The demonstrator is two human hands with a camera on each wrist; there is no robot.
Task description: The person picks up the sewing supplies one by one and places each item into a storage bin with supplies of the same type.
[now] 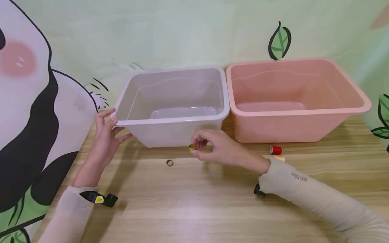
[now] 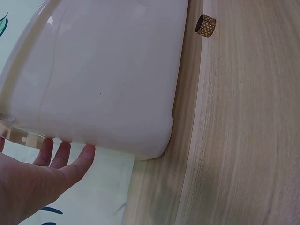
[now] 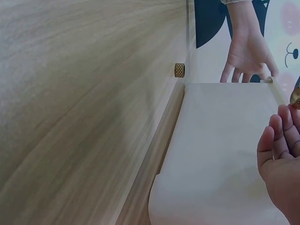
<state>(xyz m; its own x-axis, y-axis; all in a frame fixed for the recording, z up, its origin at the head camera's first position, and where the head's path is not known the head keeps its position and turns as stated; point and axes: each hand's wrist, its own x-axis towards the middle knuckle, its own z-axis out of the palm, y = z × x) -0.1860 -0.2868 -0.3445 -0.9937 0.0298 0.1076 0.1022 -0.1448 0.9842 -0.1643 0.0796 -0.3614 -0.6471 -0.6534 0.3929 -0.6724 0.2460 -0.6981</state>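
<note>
Head view: your right grip (image 1: pixel 215 146) pinches a gold ring (image 1: pixel 191 147) between the fingertips, in front of the grey basin (image 1: pixel 170 119). Your left grip (image 1: pixel 106 138) holds that basin's near left corner, some fingers on the rim, others below. Best, I judge: a light, even pinch so the ring doesn't roll out, and a steady left side so the basin doesn't skid. A second ring (image 1: pixel 170 163) lies on the wood-grained desk (image 1: pixel 188 209). Pink basin (image 1: pixel 297 113) stands just to the right; red thread spool (image 1: pixel 276 150) in front of it, a peach-coloured item (image 1: pixel 279 158) half hidden by your sleeve. Backdrop (image 1: pixel 182 33) printed with cartoon shapes and leaves.

Left wrist view: fingers meet the basin wall under the rim. Keep pressure gentle there; the plastic probably flexes. Second ring shows a dotted surface, near the basin's base.

Right wrist view: the gold ring is cut by the frame edge, at your fingertips. Desk runs along the basin; backdrop behind.
</note>
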